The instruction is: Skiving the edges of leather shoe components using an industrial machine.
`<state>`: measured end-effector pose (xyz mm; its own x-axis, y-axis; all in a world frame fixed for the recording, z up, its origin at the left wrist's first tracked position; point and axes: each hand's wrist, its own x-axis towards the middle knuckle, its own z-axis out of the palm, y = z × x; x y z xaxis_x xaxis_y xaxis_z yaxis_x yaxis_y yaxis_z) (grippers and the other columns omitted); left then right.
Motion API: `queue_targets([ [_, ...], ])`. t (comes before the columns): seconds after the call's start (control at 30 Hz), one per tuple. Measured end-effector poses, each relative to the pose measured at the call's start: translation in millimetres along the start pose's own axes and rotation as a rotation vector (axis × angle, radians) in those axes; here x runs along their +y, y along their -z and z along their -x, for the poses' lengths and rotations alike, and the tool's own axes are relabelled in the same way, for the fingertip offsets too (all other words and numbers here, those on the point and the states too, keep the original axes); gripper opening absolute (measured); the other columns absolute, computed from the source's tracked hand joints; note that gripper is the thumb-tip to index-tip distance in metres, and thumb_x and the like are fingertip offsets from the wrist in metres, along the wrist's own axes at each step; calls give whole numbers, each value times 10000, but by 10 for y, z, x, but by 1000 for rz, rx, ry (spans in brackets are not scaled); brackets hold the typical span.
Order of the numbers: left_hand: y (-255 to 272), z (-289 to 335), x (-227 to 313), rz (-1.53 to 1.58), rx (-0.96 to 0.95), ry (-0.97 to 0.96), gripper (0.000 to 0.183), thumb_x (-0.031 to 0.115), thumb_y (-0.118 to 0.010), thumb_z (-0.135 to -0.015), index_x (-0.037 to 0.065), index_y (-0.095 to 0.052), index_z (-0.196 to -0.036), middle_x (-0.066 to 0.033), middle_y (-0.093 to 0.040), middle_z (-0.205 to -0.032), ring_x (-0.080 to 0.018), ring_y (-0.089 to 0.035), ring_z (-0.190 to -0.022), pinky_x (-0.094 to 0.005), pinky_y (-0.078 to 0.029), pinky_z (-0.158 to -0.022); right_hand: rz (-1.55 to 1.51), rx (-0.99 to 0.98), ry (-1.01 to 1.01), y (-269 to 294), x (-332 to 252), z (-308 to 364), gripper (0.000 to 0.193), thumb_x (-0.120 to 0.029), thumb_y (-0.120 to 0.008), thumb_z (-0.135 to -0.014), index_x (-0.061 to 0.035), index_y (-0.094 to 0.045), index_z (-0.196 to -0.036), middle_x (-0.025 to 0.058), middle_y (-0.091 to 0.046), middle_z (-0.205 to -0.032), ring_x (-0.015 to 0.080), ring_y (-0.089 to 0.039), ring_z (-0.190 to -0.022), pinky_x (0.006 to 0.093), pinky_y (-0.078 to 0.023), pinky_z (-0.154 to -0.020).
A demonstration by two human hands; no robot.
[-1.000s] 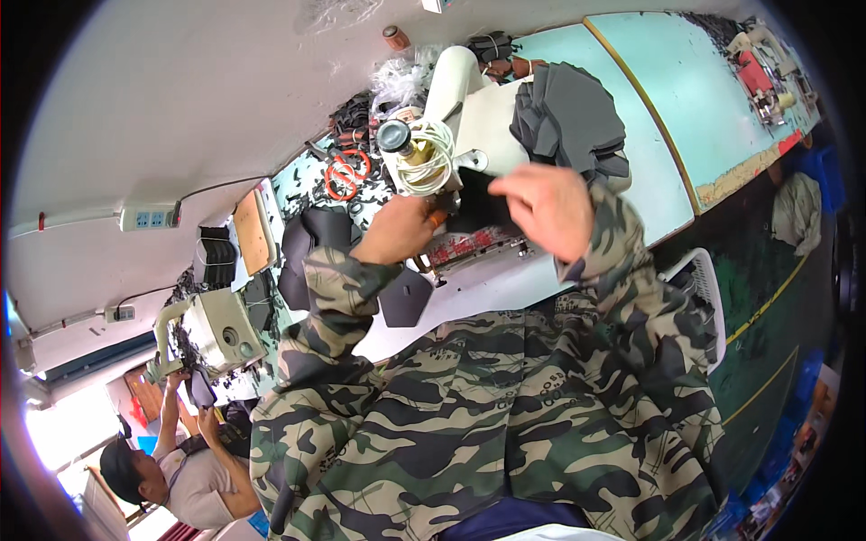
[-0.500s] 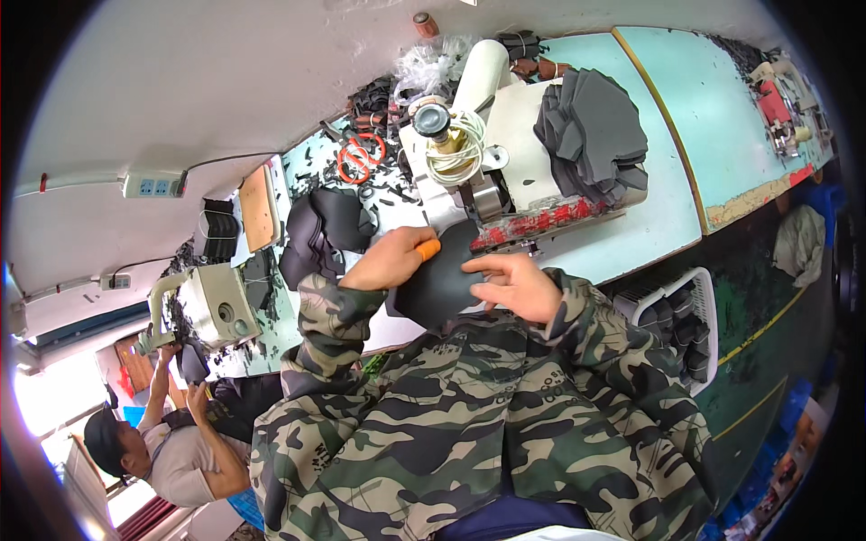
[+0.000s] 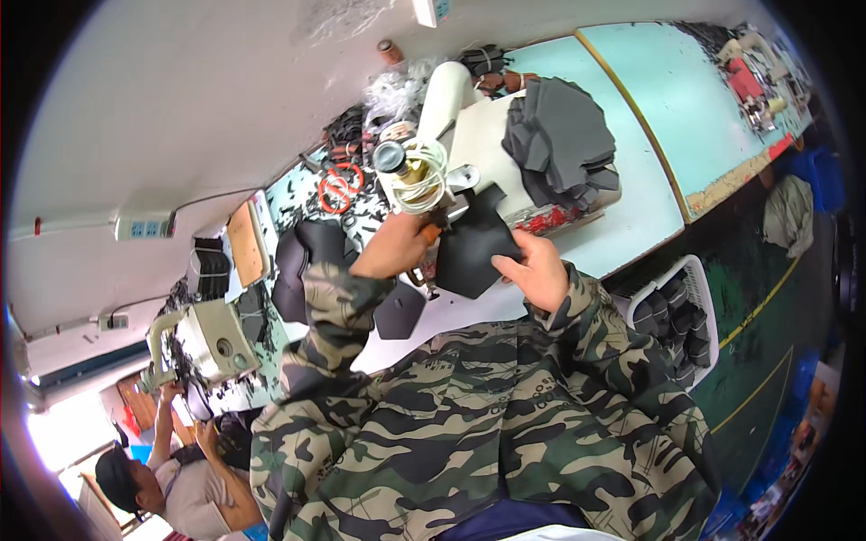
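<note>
Thumb uppermost, the right hand [image 3: 538, 273] is closed in a pinch on the right edge of a black piece [image 3: 475, 252], its other fingers partly out of sight behind it. The left hand [image 3: 392, 245], with an orange band [image 3: 431, 233] round a finger, reaches in at the piece's left side, by the front of the cream machine [image 3: 487, 126]; its fingertips are hidden, so I cannot tell how far open it is or whether it has hold of anything. The piece sits in front of the machine, its far end close to the metal parts below the coiled white cord [image 3: 424, 180]. Handling it well here probably means a light, level pinch, so that the thin sheet neither buckles nor twists, with both hands steering together and the fingertips well to the sides of the metal parts. It looks bendy, so a hard pull from the right alone could skew it. Some care for the grey stack [image 3: 564, 126] on top of the machine seems wise too, since its pieces overlap unevenly. Another black sheet [image 3: 400, 311] lies beside the left sleeve, where a careless cuff could drag it.
</note>
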<state>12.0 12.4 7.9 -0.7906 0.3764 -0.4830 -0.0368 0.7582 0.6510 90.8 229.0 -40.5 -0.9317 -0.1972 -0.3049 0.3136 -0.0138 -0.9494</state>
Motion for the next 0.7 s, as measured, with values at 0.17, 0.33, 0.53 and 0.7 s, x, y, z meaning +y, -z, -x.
queue_targets([
  [0.17, -272, 57, -612, 365, 578, 23, 157, 122, -493, -897, 19, -607, -927, -84, -588, -600, -162, -552, -454, -306, -438, -436, 564, -100, 176, 301, -509, -87, 204, -99, -610, -867, 21, -629, -1030, 89, -658, -877, 127, -603, -758, 288, -515, -690],
  [0.33, -654, 414, -1483, -657, 207, -31, 481, 210, -681, -772, 156, -517, -1221, -126, -574, -1075, -345, -641, -774, -439, -521, -614, 1084, 386, 916, 1128, -1065, -357, 354, 31, -523, -766, -39, -618, -1099, 131, -611, -1145, 297, -540, -1138, 392, -386, -995],
  [0.53, -859, 606, -1758, -547, 110, 111, 385, 282, -753, -708, 121, -644, -1040, -115, -555, -1085, -377, -635, -806, -470, -506, -683, 924, 317, 766, 740, -730, -76, 325, 0, -588, -747, -60, -637, -1062, 132, -623, -1083, 315, -583, -1014, 411, -441, -887],
  [0.7, -664, 665, -1502, -644, 2, -173, 258, 279, -726, -739, 66, -653, -865, -122, -606, -884, -356, -596, -763, -444, -465, -662, 389, -438, 325, 164, -347, 103, 265, -40, -635, -769, -41, -671, -1032, 181, -616, -1140, 287, -589, -1077, 357, -439, -939],
])
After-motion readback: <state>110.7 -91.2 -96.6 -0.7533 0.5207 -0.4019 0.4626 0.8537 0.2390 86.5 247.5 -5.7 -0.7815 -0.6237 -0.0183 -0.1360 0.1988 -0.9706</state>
